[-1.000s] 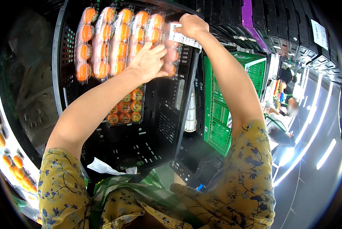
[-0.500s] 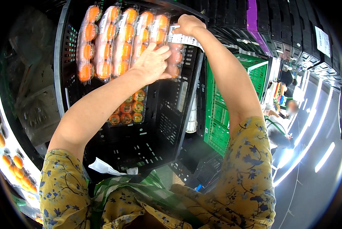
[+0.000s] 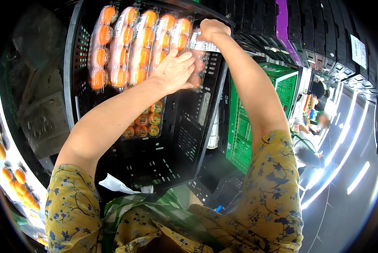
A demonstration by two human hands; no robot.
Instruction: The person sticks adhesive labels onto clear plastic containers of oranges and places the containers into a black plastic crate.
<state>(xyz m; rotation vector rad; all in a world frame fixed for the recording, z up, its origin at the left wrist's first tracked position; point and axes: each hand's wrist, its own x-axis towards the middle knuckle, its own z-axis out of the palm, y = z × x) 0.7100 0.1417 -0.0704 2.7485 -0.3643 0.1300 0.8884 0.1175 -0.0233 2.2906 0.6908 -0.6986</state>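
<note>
Clear plastic packs of orange fruit [image 3: 143, 50] stand on edge side by side in a black crate [image 3: 73, 63]. My left hand [image 3: 175, 71] reaches across them, its fingers bent around the rightmost pack [image 3: 198, 67]. At the far end of that pack, my right hand [image 3: 214, 30] pinches a white printed label [image 3: 203, 44]. The label lies over the pack's top and reaches toward the crate's right wall; whether it is stuck down I cannot tell. Below my left forearm, more packed fruit with green tops [image 3: 149, 120] lies flat on the crate bottom.
A crumpled white piece [image 3: 117, 184] lies at the crate's near edge. Green crates [image 3: 239, 126] stand to the right, with stacked black crates [image 3: 298, 29] behind. Along the left edge sit more packs of orange fruit [image 3: 22, 189]. Other people [image 3: 309, 143] are farther off right.
The whole view has shifted slightly, so crate and hands sit a little farther right and lower. Both hands keep nearly the same place on the rightmost pack, and the label sits flatter under the right fingers.
</note>
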